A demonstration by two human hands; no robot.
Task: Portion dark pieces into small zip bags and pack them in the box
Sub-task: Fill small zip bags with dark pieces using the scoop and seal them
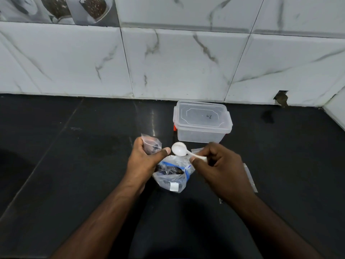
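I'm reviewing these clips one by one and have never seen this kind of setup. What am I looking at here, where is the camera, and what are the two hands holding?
There is no machine here: a person works with bare hands, and the single picture comes from a wide-angle camera worn on their head, looking forward and down.

The left hand grips a small zip bag with a few dark pieces inside. The right hand pinches the handle of a white plastic spoon, whose bowl looks empty.

Between the hands, on the dark countertop, stands a larger clear bag with a blue zip strip, open and holding dark pieces. Behind it sits a clear plastic box with its lid on. More flat clear bags lie partly hidden beside the right hand. A marble-patterned tiled wall stands behind.
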